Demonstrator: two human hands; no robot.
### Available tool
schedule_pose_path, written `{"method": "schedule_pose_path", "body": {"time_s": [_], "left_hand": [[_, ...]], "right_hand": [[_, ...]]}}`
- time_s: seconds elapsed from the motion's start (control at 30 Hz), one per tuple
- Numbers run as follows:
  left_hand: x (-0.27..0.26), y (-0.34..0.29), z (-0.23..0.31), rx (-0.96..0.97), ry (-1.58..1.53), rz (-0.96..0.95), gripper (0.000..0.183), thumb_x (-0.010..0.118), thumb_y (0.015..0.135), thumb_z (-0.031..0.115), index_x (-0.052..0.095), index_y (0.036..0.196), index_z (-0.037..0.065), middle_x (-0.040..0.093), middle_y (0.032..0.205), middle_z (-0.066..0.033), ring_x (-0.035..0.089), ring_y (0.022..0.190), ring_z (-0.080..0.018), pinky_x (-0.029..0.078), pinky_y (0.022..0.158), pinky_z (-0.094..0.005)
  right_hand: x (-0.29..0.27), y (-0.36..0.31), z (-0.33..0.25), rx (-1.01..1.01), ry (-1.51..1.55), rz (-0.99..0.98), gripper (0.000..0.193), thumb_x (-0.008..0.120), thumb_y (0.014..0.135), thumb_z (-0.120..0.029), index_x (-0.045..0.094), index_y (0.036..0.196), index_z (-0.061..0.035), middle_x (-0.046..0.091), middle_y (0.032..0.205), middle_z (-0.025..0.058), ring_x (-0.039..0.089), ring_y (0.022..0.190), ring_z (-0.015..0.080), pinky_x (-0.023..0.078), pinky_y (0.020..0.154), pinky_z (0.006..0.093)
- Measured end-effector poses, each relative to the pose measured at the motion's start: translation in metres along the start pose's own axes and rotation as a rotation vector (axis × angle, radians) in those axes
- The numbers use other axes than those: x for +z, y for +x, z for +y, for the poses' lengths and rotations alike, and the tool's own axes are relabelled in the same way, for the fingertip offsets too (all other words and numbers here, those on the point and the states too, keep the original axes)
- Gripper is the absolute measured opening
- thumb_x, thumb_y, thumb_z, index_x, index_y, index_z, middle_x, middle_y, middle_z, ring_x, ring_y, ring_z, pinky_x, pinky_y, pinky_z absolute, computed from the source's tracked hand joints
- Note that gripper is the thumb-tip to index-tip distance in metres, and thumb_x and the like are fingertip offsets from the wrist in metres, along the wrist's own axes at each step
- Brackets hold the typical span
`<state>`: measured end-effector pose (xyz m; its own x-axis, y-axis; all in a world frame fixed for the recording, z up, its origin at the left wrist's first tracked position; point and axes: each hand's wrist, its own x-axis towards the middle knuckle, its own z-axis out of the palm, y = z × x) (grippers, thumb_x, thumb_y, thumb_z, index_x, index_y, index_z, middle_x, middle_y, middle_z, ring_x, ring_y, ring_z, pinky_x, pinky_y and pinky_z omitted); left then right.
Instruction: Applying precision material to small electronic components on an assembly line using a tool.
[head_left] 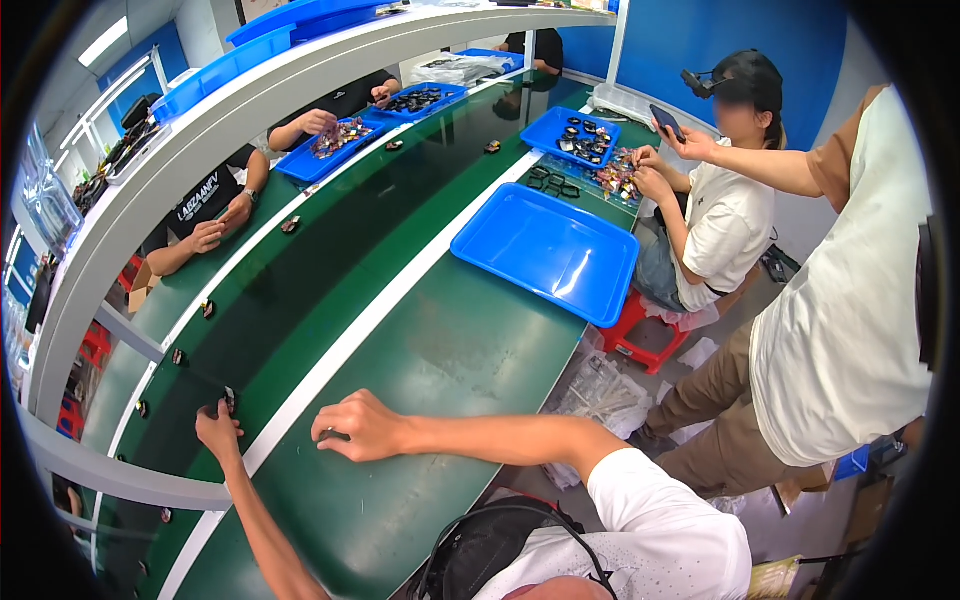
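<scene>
My left hand [217, 430] reaches over the dark green conveyor belt, its fingers closed around a small dark and silver part [230, 398]. The part's exact kind is too small to make out. My right hand [360, 425] rests on the green worktop [440, 370] beside the belt's white edge strip, fingers curled inward. Something dark shows under those fingers, but I cannot tell what it is. More small parts lie spaced along the belt, among them one part [178, 356] and another part [208, 309] just beyond my left hand.
A large blue tray [530, 250] sits farther along the worktop. Beyond it a seated person [735, 220] handles small parts near another blue tray [540, 132]. A standing person [840, 330] holds a phone at right. Across the belt, others work; a curved grey frame [60, 320] arches at left.
</scene>
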<state>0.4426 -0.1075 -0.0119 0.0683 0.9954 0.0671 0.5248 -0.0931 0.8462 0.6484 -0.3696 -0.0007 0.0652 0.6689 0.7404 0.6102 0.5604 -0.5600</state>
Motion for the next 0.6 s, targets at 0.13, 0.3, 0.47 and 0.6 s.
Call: {"method": "schedule_pose_path", "body": {"time_s": [0.13,0.3,0.47,0.6], "left_hand": [[-0.042,0.007,-0.051,0.458,0.692,0.600,0.048,0.067,0.091,0.012,0.053,0.135,-0.004,0.057,0.121,-0.0204,0.069,0.075,-0.0182,0.054,0.050,-0.0287],[-0.043,-0.093,0.143,0.338,-0.362,-0.309,0.034,0.056,0.092,0.002,0.062,0.125,-0.003,0.069,0.109,-0.0132,0.063,0.071,-0.0117,0.046,0.049,-0.0210],[-0.078,-0.190,0.214,0.638,-0.636,-0.583,0.026,0.054,0.099,0.009,0.064,0.118,-0.004,0.067,0.102,-0.0125,0.058,0.057,-0.0119,0.041,0.042,-0.0197],[-0.119,-0.227,0.206,0.962,-1.137,-0.930,0.016,0.058,0.095,0.002,0.067,0.108,-0.002,0.066,0.092,-0.0128,0.056,0.045,-0.0163,0.040,0.037,-0.0201]], "right_hand": [[0.020,0.009,-0.005,-0.033,0.051,-0.004,0.016,0.078,0.077,-0.008,0.064,0.084,-0.0087,0.069,0.078,0.0046,0.065,0.061,0.0257,0.047,0.054,0.0370],[0.008,0.002,0.000,0.000,0.012,-0.029,0.014,0.078,0.077,-0.007,0.065,0.083,-0.0083,0.069,0.078,0.0040,0.067,0.061,0.0230,0.049,0.054,0.0343],[0.006,0.003,0.000,0.018,0.024,-0.028,0.012,0.078,0.078,-0.008,0.067,0.083,-0.0080,0.069,0.077,0.0036,0.067,0.060,0.0212,0.050,0.054,0.0325],[0.016,0.009,-0.010,-0.005,0.011,-0.057,0.013,0.079,0.078,-0.009,0.067,0.083,-0.0075,0.070,0.077,0.0038,0.068,0.060,0.0203,0.050,0.054,0.0321]]}}
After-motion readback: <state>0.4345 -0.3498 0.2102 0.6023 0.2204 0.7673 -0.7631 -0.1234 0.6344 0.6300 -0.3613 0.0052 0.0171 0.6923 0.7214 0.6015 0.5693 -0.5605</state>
